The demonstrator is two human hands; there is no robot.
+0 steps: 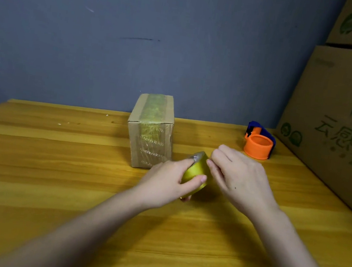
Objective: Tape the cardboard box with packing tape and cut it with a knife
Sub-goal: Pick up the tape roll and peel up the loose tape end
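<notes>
Both hands meet over the middle of the table (55,162), working on a roll of yellowish packing tape (196,172). The left hand (164,183) is closed around the roll, the thumb pressed on its outer face and the index finger lying along the upper rim, where a whitish patch shows on the tape. The right hand (238,177) comes in from the other side with its fingers curled and the fingertips (209,162) touching the top edge of the roll; whether they have pinched a loose end of tape cannot be told. The roll is tilted and held just above the wood.

Just behind the left hand stands a small cardboard box (150,132), upright on the table, with a broad band of glossy tape running over its top and down the near face, over faint printed letters. Farther right, well apart from the hands, an orange and blue tape dispenser (259,142) sits near the table's back edge. Large printed cartons (338,114) are stacked along the right side against a grey-blue wall (94,33).
</notes>
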